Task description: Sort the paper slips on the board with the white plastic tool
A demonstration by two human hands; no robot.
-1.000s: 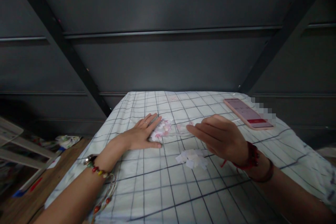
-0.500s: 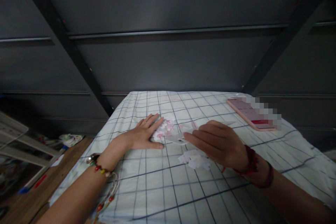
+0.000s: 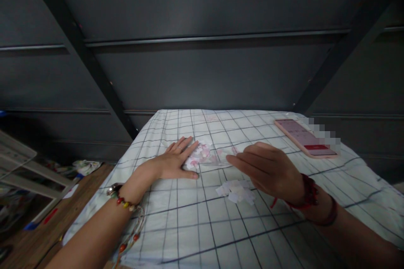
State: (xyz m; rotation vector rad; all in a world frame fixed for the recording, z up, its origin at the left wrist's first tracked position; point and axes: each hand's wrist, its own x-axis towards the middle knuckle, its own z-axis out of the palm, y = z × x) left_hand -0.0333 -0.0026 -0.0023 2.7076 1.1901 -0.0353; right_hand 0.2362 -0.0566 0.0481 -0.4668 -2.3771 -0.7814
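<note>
A clear plastic bag [image 3: 217,159] lies flat on the checked cloth, with pink and white pieces [image 3: 199,153] showing inside its left part. My left hand [image 3: 175,162] rests palm down on the bag's left end, fingers spread. At the bag's right part, my right hand [image 3: 268,170] is closed in a pinch on the plastic; its fingertips are partly hidden behind the hand. Just below the bag sits a small pile of white paper-like pieces [image 3: 236,191], close to my right hand and apart from it.
The white cloth with dark grid lines [image 3: 195,227] covers the surface. A phone in a pink case [image 3: 304,138] lies at the back right. Dark panels [image 3: 202,75] rise behind. To the left are a wooden floor [image 3: 91,180] and a white frame [image 3: 38,176].
The whitish plastic flap that stood near my right fingertips now lies flatter and shows less. My right hand has shifted slightly right. My left hand stays on the bag.
</note>
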